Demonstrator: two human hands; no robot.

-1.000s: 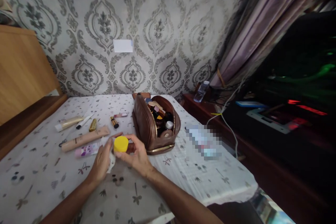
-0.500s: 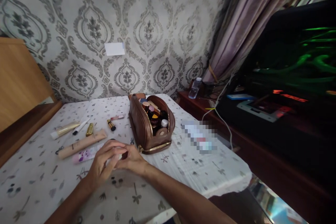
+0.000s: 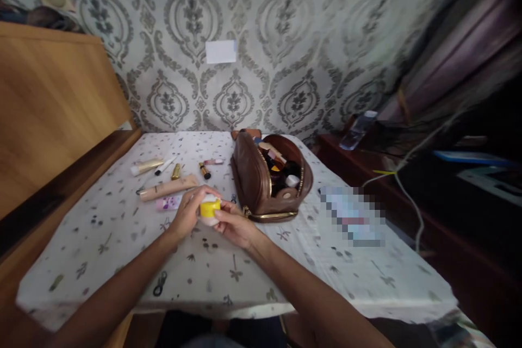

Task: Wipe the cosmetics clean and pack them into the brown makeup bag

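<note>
A small white jar with a yellow band point(image 3: 210, 209) is held between both hands above the patterned cloth. My left hand point(image 3: 188, 212) grips its left side and top, fingers curled round it. From the right, my right hand point(image 3: 236, 224) pinches the same jar with thumb and fingers. Just right of the hands stands an open brown cosmetic bag point(image 3: 253, 185), filled with small bottles and jars. Behind my left hand lie a beige tube point(image 3: 165, 189) and a pink-and-purple tube point(image 3: 168, 203). A gold tube point(image 3: 175, 171) and a black-and-gold one point(image 3: 204, 171) lie farther back.
The cloth-covered table point(image 3: 130, 261) meets a patterned wall. A wooden panel point(image 3: 57, 98) rises at left. At right are a blurred-out flat item point(image 3: 353, 217), a clear bottle point(image 3: 359, 130) on a dark red surface, and a white cable point(image 3: 411, 201).
The view has swung, shifting the table and bag rightward in the picture. The jar, mostly hidden by fingers before, now shows its yellow band between my hands.
</note>
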